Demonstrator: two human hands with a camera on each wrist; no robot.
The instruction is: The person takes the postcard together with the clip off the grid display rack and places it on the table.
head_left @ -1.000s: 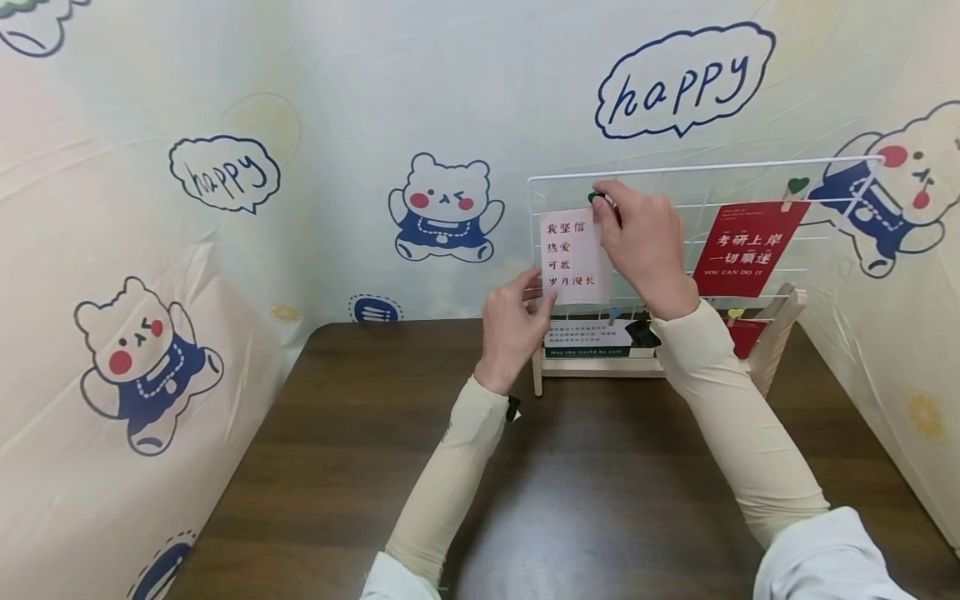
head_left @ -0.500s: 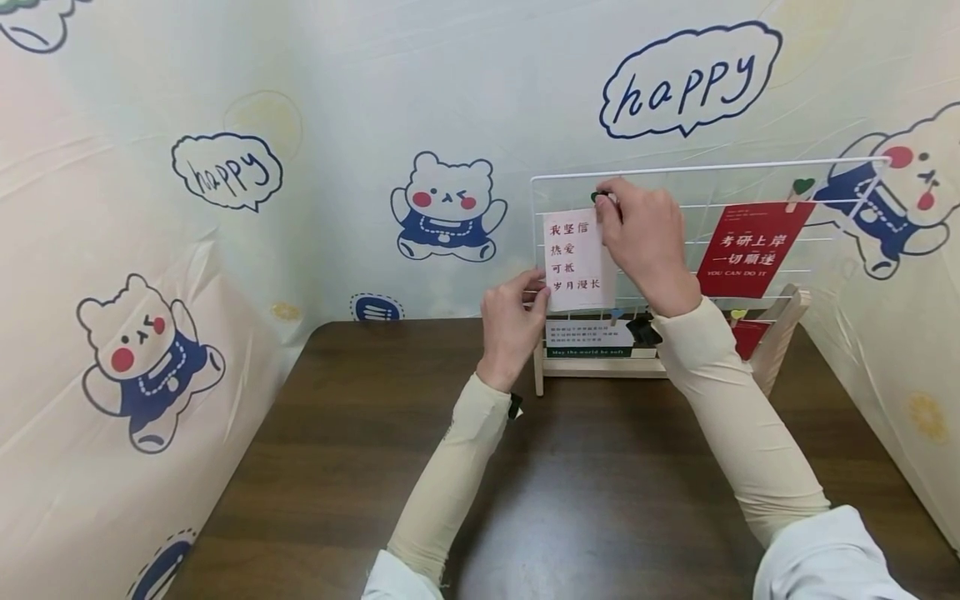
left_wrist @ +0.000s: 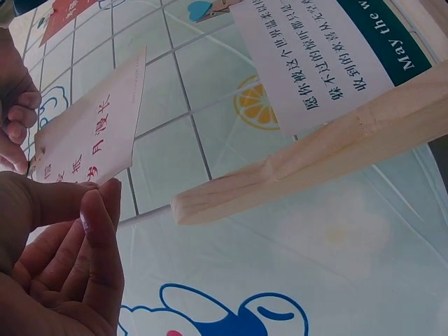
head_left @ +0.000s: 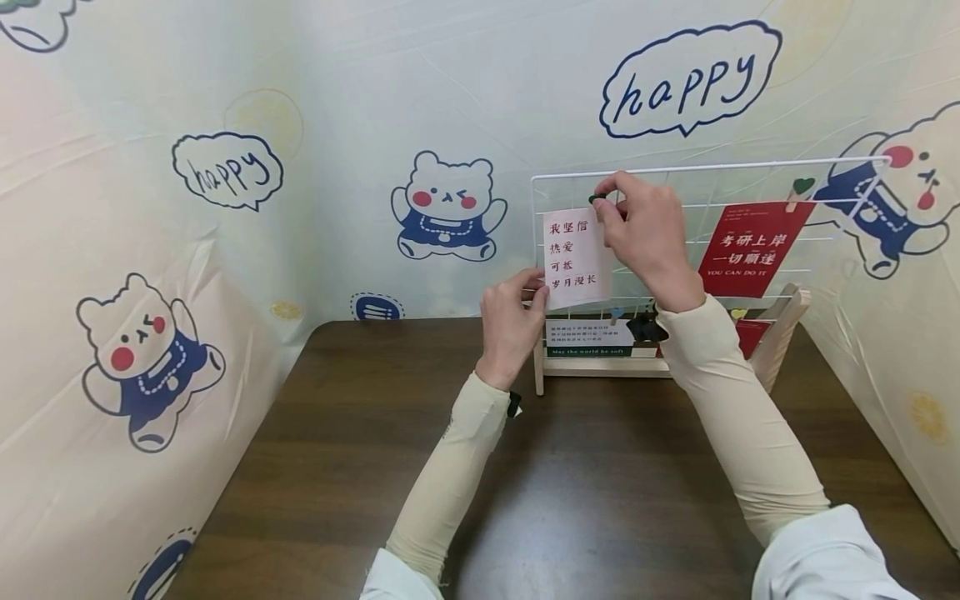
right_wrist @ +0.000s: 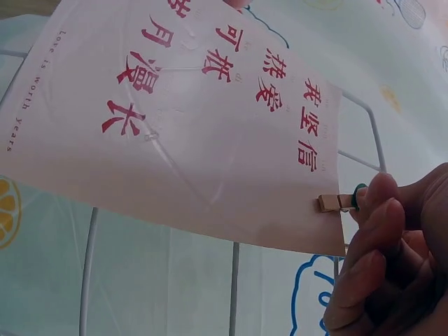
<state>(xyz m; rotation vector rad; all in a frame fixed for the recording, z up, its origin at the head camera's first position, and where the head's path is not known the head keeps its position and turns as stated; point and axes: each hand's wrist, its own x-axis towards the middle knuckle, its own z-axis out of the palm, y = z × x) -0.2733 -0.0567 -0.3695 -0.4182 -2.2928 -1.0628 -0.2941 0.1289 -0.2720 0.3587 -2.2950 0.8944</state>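
Note:
A pale pink card (head_left: pixel 576 262) with red lettering stands in front of the upper left of a white wire grid rack (head_left: pixel 705 170). My left hand (head_left: pixel 512 329) pinches the card's left edge low down, thumb against fingers, as the left wrist view also shows. At the card's top right corner, my right hand (head_left: pixel 647 237) pinches a small wooden clothespin (right_wrist: pixel 337 203) with a green top. The clothespin's wooden end overlaps the card's edge in the right wrist view. The card bows slightly, and grid wires (right_wrist: pixel 234 280) run behind it.
Further right on the rack, a red card (head_left: pixel 752 250) hangs from a green-heart clothespin (head_left: pixel 801 190). Lower down are a white and green card (head_left: pixel 588 335) and a smaller red card (head_left: pixel 752 336). The rack's wooden base (head_left: pixel 600 367) stands at the back of the brown table (head_left: pixel 585 492).
The card's lower edge dips, then lifts a little again. My right hand has shifted slightly up and right, still pinching the clothespin. My left hand keeps its pinch nearly in place.

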